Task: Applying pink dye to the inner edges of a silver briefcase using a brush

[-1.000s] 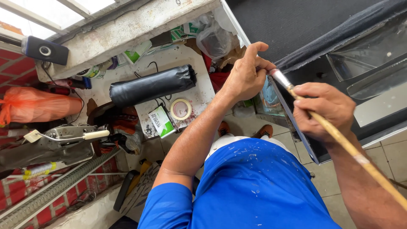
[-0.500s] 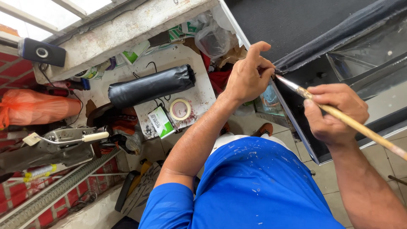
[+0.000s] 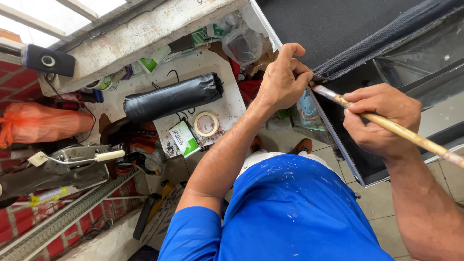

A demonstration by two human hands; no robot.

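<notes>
My right hand [image 3: 382, 118] grips a long wooden-handled paintbrush [image 3: 411, 135], its metal ferrule and dark bristle tip pointing left at the edge of a black panel [image 3: 357, 159]. My left hand [image 3: 285, 79] pinches the rim of that panel right beside the brush tip, with the fingers curled over a strip of dark mesh fabric [image 3: 386, 41]. A pale metal frame edge [image 3: 338, 145] runs along the panel's near side. My blue paint-flecked shirt [image 3: 290, 212] fills the bottom of the view.
A white table [image 3: 227, 104] to the left carries a black rolled bundle [image 3: 171, 96], a roll of tape [image 3: 206, 123], a green and white box [image 3: 183, 138] and plastic bags [image 3: 241, 41]. An orange sack [image 3: 43, 123] and metal tool [image 3: 72, 157] lie farther left. Tiled floor [image 3: 372, 198] lies below.
My right hand has slid the brush down and to the right along the panel edge, then brought its tip close to my left fingers. My left hand stayed pinching the rim.
</notes>
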